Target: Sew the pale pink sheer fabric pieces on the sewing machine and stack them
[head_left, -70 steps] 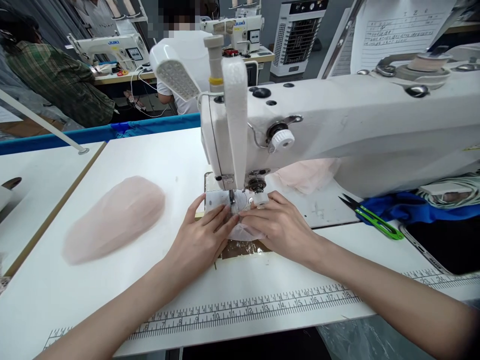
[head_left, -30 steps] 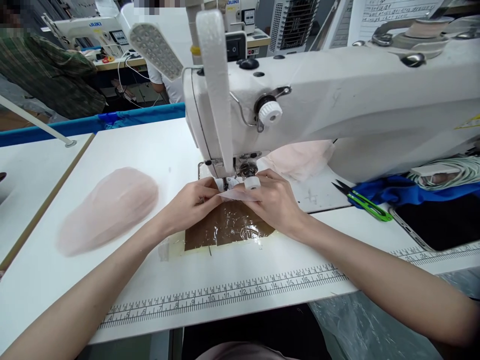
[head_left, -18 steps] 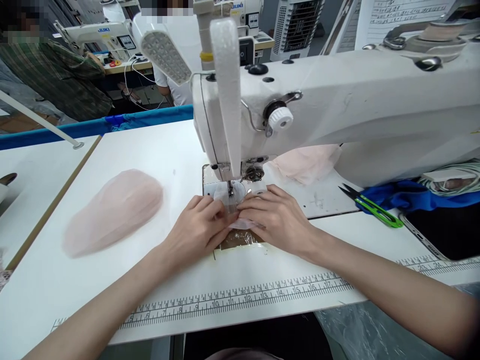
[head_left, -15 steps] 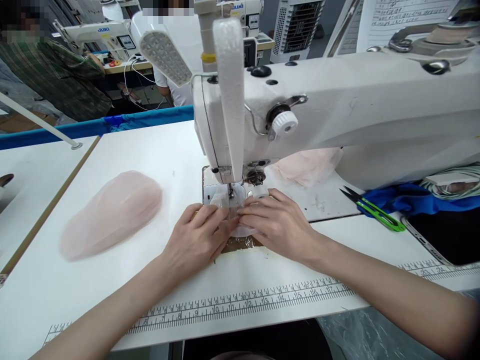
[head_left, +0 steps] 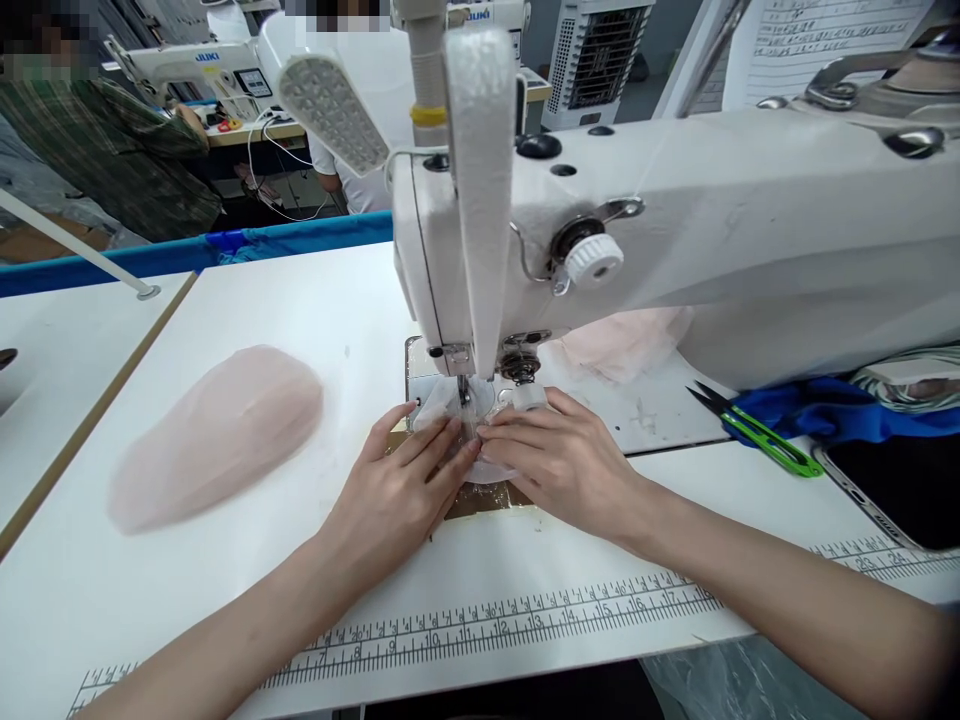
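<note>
A small piece of sheer whitish fabric (head_left: 489,471) lies under the needle and presser foot (head_left: 464,392) of the white sewing machine (head_left: 439,255). My left hand (head_left: 401,478) holds its left side, thumb and fingertips pressed together on the cloth and the outer finger stretched away. On the other side, my right hand (head_left: 566,460) grips the cloth with bunched fingers, just in front of the foot. The two thumbs nearly meet. Most of the cloth's edges are hidden by my fingers.
Pale pink sheer fabric (head_left: 221,435) lies on the left; another pink bundle (head_left: 626,340) sits behind the needle. Green thread snips (head_left: 772,438), blue cloth (head_left: 795,405) and a phone (head_left: 900,485) lie right. A ruler strip (head_left: 450,632) runs along the front. A co-worker (head_left: 112,150) stands far left.
My left hand's outer finger has stretched out from the others. Both hands stay at the cloth by the needle. The whole view has shifted slightly, with the machine appearing a little larger.
</note>
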### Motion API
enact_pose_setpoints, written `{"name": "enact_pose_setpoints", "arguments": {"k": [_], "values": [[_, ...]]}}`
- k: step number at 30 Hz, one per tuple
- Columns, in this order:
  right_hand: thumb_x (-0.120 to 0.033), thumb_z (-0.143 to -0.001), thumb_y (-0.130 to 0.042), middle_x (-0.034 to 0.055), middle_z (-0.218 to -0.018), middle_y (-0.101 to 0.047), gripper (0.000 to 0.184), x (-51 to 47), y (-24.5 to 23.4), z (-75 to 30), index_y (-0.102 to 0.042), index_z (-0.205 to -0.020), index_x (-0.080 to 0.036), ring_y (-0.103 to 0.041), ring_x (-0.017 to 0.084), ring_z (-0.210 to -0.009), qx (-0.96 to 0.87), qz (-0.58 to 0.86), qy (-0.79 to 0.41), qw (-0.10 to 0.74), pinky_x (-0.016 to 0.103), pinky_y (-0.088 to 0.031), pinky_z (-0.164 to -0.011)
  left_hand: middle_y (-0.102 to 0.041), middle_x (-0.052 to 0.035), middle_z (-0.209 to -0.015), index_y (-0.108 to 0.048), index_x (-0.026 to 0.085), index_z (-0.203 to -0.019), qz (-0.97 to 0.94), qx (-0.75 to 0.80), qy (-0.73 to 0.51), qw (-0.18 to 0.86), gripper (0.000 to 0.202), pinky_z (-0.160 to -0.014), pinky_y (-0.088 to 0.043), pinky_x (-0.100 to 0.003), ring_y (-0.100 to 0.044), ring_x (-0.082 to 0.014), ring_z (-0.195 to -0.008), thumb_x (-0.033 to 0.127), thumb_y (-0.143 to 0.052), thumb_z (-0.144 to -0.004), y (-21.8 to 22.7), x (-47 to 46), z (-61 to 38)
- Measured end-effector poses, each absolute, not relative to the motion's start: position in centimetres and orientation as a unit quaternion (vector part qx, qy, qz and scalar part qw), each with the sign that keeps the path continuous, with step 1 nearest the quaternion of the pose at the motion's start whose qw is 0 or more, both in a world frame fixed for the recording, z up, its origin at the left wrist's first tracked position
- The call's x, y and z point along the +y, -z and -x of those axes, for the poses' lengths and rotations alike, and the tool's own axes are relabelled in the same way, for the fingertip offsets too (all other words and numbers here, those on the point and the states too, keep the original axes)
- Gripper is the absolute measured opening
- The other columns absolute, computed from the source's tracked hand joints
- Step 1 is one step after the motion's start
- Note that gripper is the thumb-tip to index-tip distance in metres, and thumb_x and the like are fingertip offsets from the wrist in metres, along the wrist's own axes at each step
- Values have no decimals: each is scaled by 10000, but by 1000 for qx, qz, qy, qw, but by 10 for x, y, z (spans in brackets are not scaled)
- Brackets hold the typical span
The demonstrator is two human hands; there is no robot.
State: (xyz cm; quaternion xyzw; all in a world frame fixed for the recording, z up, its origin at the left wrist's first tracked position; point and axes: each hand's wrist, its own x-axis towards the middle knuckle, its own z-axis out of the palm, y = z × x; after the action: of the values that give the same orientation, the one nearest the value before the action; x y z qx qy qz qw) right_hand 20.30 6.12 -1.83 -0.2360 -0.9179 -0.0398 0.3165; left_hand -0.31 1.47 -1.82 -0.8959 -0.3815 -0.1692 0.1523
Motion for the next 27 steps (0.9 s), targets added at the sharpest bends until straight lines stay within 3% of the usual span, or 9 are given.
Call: {"name": "enact_pose_setpoints", "arguments": {"k": [14,19,27], "values": [[-42,-866,-518,-9,-804,-754,243,79,24,-199,-706,-824,-190,-627,154,-691,-915,260,81,296,323,-420,-795,-663,-118,-1211,-603,167,-1230,894,-392,175,129,316,-1096,-290,-556,-615,-245,-1148,152,-456,-951,21,39,11],[-104,-891,-539,5,-843,-755,197,79,27,-199,-717,-878,-186,-639,172,-769,-914,266,94,292,344,-422,-832,-663,-109,-1212,-622,186,-1205,882,-412,179,141,295,-1094,-297,-571,-618,-250,-1143,184,-466,-954,23,36,9],[-129,-903,-546,4,-965,-751,184,69,25,-202,-717,-932,-187,-636,164,-825,-917,233,109,305,359,-430,-901,-706,-90,-1128,-648,138,-1154,882,-396,207,150,261,-1116,-312,-510,-661,-227,-1068,184,-521,-930,24,18,5]]}}
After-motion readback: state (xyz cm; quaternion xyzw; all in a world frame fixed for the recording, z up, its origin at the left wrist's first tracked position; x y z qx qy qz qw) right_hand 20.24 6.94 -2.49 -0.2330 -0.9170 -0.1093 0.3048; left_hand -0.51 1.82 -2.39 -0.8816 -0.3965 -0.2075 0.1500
